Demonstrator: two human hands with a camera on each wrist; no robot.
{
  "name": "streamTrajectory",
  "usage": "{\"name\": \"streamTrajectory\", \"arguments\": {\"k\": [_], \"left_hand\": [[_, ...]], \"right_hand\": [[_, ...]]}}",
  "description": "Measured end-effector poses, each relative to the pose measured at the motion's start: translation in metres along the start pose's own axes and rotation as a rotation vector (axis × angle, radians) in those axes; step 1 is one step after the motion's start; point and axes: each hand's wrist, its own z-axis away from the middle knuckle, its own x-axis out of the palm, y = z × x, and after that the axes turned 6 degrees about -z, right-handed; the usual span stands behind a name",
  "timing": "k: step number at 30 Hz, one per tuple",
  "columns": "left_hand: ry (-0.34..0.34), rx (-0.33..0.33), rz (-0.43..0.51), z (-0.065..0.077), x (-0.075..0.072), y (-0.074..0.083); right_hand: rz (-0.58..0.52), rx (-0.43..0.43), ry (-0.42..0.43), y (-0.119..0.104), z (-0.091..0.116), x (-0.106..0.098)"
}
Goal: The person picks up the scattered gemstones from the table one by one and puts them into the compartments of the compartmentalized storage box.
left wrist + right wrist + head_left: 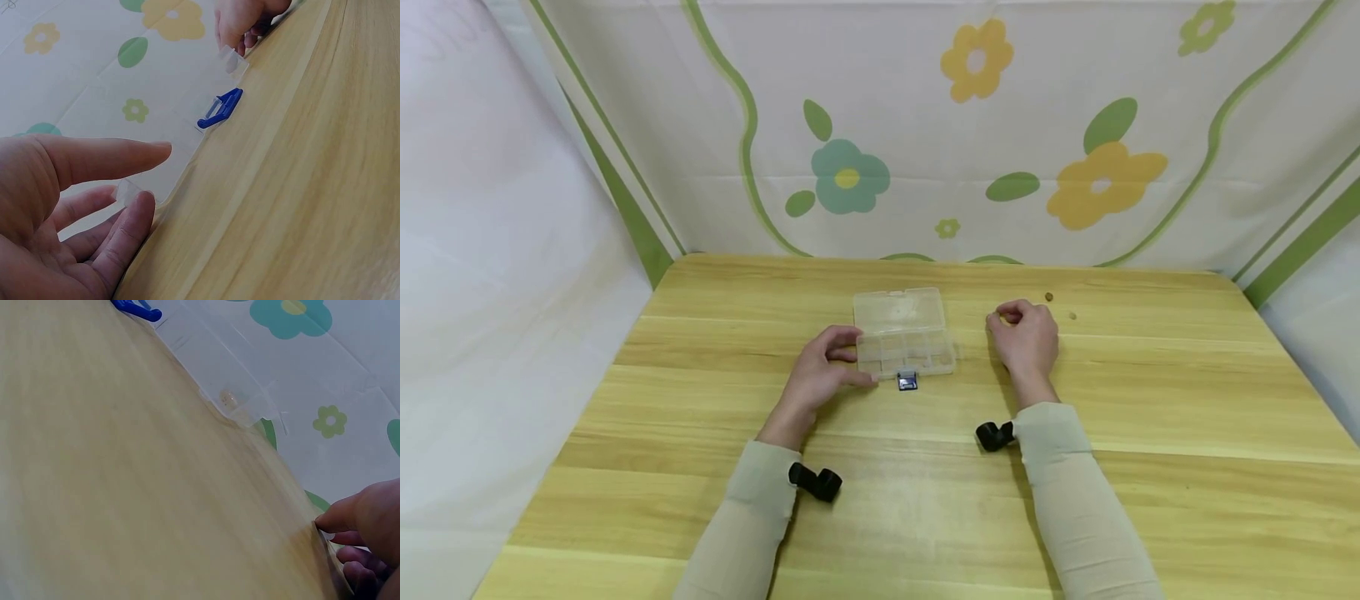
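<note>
A clear plastic compartment box (904,350) stands on the table with its lid (898,312) folded back. My left hand (822,367) holds its left end, thumb by the front corner and fingers behind. A blue latch-shaped piece (222,109) sits at the front edge. In the right wrist view, a small clear bead (228,399) lies in the end compartment. To the right of the box, my right hand (1026,337) is low over the table, thumb and forefinger pinched. A small pale piece (329,536) shows at those fingertips, its kind hidden.
Beyond my right hand lie a small brown bead (1049,297) and a pale one (1072,316). A flowered curtain (910,125) hangs behind the wooden table (887,500). Black wrist cameras jut inward from both sleeves.
</note>
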Motion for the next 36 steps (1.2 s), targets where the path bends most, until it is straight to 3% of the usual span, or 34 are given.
{"name": "streamTrajectory", "arguments": {"k": [19,36], "left_hand": [[-0.006,0.005,-0.012,-0.0007,0.0000,-0.0002],[0.000,0.001,0.005,-0.0002,0.0001,-0.0003]], "right_hand": [[-0.037,0.031,0.005,-0.0022,0.0030,-0.0036],[-0.218,0.028,-0.047,-0.0070,0.0081,0.0011]]}}
